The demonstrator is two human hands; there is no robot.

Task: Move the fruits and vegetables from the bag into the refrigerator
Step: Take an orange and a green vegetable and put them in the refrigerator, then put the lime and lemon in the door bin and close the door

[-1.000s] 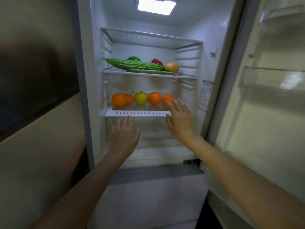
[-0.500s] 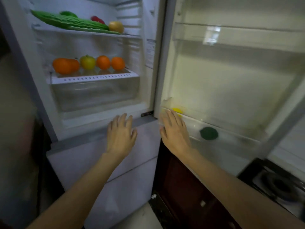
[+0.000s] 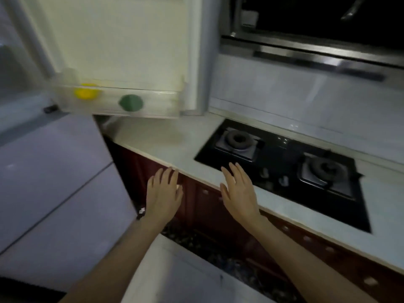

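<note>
The open refrigerator door (image 3: 122,40) fills the upper left. Its clear lower door bin (image 3: 157,106) holds a yellow fruit (image 3: 85,91) and a dark green round fruit (image 3: 130,103). My left hand (image 3: 162,194) hovers with straight fingers in front of the red cabinet, holding nothing. My right hand (image 3: 239,191) is stretched flat over the counter's front edge, also empty. The fridge shelves and the bag are out of view.
A white countertop (image 3: 170,147) runs to the right with a black two-burner gas hob (image 3: 284,165) set in it. Dark red cabinet doors (image 3: 209,211) lie below. The fridge's grey lower front (image 3: 54,176) is on the left. A range hood (image 3: 306,47) hangs above.
The view has swung right and down, from the fridge shelves with oranges and cucumbers to the door bin and the hob. Both hands stayed empty and moved away from the fridge toward the counter.
</note>
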